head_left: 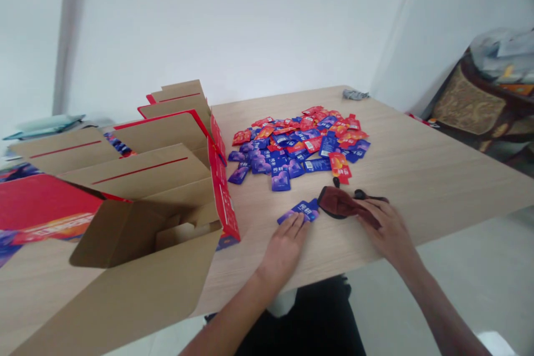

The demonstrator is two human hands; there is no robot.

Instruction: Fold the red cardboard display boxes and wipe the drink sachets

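Note:
My left hand (286,247) lies with its fingers stretched out over the near edge of a couple of purple sachets (306,208) with white lettering. My right hand (386,231) grips the end of a crumpled brown cloth item (340,200) with black edging; its exact kind I cannot make out. Small black parts, perhaps straps, stick out beside the cloth near my right fingers. Beyond both hands spreads a loose pile of red and purple sachets (292,142), overlapping one another on the wooden table (417,161).
Open cardboard boxes (217,189) with red outsides stand in a row to the left, flaps raised. The nearest flap (137,295) juts toward me. A grey crumpled thing (354,94) lies at the table's far corner. A patterned chair (467,94) stands at the right, loaded with items.

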